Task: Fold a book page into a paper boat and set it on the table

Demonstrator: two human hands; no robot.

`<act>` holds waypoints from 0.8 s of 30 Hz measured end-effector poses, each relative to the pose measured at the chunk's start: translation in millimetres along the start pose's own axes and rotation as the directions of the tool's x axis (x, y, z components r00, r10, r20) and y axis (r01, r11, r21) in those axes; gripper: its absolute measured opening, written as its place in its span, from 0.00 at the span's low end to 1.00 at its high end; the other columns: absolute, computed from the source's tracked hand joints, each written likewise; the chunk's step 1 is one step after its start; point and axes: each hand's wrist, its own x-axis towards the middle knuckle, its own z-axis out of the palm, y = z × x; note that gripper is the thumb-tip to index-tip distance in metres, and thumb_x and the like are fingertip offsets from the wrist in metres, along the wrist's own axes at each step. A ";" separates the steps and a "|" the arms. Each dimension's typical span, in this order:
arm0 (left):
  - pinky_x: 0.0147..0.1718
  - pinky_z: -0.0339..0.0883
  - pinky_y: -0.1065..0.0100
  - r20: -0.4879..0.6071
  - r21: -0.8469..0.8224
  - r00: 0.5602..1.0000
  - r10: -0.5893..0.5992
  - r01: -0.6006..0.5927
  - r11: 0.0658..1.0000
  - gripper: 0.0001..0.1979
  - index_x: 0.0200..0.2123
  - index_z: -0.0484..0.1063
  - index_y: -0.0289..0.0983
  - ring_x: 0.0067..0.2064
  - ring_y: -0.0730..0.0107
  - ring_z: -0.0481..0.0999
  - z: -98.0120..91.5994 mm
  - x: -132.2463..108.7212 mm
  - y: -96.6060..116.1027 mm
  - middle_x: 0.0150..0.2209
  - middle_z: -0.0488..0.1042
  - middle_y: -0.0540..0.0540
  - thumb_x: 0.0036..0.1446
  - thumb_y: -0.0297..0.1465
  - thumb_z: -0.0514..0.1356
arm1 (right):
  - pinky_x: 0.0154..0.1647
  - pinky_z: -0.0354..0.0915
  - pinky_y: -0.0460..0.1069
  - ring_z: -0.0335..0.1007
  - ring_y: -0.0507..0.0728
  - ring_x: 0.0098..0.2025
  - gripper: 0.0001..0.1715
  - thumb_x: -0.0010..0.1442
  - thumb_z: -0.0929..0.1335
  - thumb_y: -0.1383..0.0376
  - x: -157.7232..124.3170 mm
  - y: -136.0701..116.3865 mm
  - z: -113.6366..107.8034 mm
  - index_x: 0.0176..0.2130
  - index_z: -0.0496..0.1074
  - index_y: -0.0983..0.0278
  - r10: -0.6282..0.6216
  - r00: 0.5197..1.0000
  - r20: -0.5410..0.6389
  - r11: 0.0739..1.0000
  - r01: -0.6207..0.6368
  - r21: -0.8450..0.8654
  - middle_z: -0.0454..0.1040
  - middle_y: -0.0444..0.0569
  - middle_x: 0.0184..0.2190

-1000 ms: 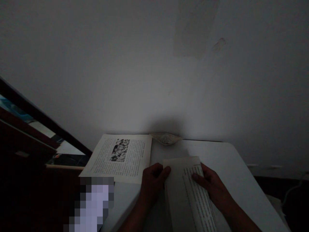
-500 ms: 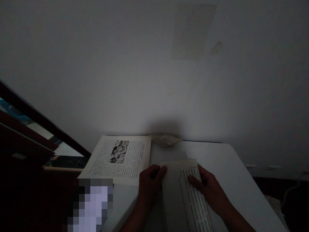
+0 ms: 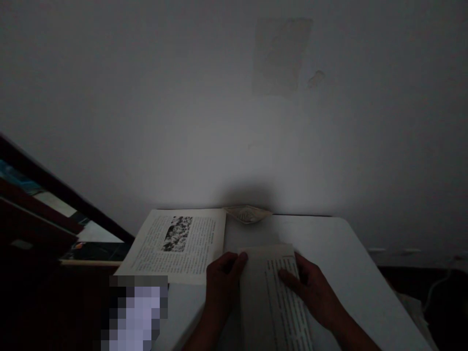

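Note:
A printed sheet of paper (image 3: 256, 297), with rows of text along its right part, is held up between my two hands over the white table. My left hand (image 3: 224, 280) pinches its top left corner, thumb on the near face. On the right edge, my right hand (image 3: 310, 282) grips the sheet with the thumb lying over the text and the fingers behind. Whether the sheet is folded I cannot tell. Beyond my hands, a folded paper boat (image 3: 247, 214) sits at the table's back edge against the wall.
Printed pages with a dark picture (image 3: 146, 243) lie on the table's left side. The white table (image 3: 329, 243) meets a grey wall (image 3: 183, 122). A pixelated pale patch (image 3: 135, 317) covers the front left. Dark furniture (image 3: 32, 219) stands at far left; a pale cable (image 3: 435, 287) hangs at right.
The view has shifted slightly, so the hands and sheet appear a little further left and lower. Both hands keep the same grip on the sheet.

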 end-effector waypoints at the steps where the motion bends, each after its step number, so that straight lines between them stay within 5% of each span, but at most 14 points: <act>1: 0.23 0.52 0.73 -0.004 0.000 1.000 0.000 0.000 1.000 0.20 0.18 0.68 0.34 0.24 0.75 0.59 -0.2 -0.3 0.1 0.18 0.60 0.53 0.47 0.46 0.60 | 0.43 0.67 0.55 0.72 0.61 0.43 0.24 0.56 0.67 0.54 0.2 0.2 0.1 0.49 0.67 0.63 -0.002 1.000 0.000 1.000 0.002 0.001 0.75 0.52 0.41; 24: 0.23 0.55 0.73 -0.014 0.079 0.999 0.051 -0.049 0.996 0.20 0.18 0.68 0.35 0.24 0.73 0.61 -0.7 0.5 -2.0 0.18 0.63 0.52 0.49 0.46 0.58 | 0.44 0.67 0.55 0.72 0.61 0.42 0.25 0.54 0.68 0.52 0.2 -2.7 0.2 0.47 0.68 0.63 0.014 1.000 -0.001 1.000 -0.014 -0.010 0.75 0.52 0.41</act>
